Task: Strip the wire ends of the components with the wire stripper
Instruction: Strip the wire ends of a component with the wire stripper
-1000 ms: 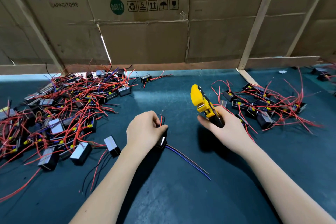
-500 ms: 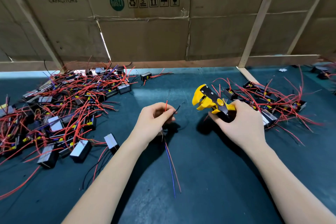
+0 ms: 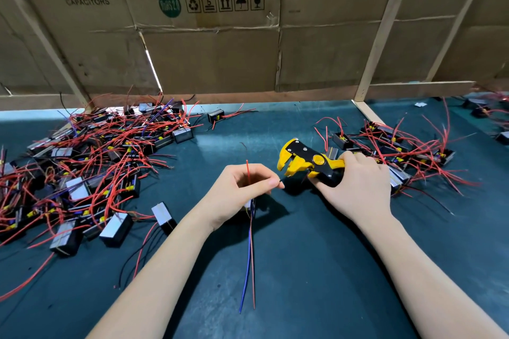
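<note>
Left hand (image 3: 242, 190) grip pinches component (image 3: 249, 205) wire, tip just left of wire stripper (image 3: 308, 164). Right hand (image 3: 355, 181) grip wraps stripper handles, jaws apart, above counter (image 3: 303, 270).

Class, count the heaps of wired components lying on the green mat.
2, plus strays: a big heap left of the left hand, a smaller heap behind the right hand. More components at far right may be cut off.
</note>
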